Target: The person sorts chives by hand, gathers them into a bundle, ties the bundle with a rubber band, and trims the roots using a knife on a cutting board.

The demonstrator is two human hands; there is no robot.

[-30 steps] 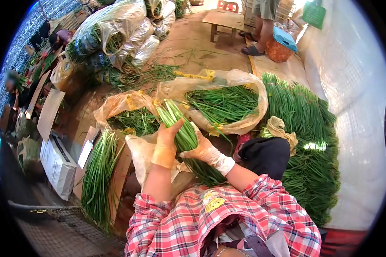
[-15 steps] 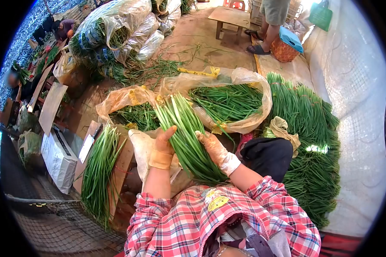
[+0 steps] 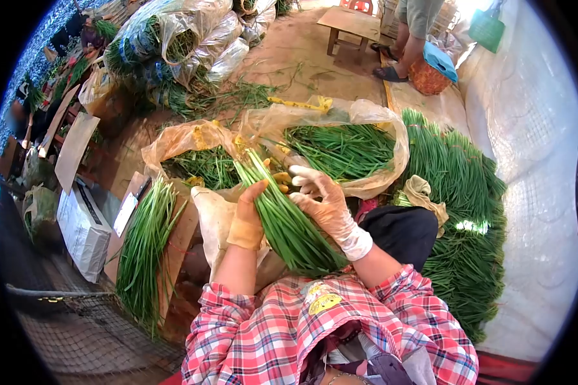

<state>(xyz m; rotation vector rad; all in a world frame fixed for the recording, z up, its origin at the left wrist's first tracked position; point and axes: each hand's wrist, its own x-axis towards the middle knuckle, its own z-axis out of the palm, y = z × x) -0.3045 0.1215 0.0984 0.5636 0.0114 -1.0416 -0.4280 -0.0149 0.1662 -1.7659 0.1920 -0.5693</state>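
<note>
Greens (image 3: 294, 232) rest in left hand (image 3: 246, 217), grip closed; right hand (image 3: 327, 206) half-curled beside them, hold unclear.

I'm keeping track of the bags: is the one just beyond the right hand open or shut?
Open: the bag has its rim spread wide, and green stalks show inside.

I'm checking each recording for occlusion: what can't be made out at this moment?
Left hand: head view; parts of its fingers are hidden behind the green bunch.
Right hand: head view; whether its curled fingers pinch a stalk is too small to tell.
Larger open bag: head view; its bottom is hidden by leaves.
Standing person: head view; upper body cut off by the top edge.
</note>
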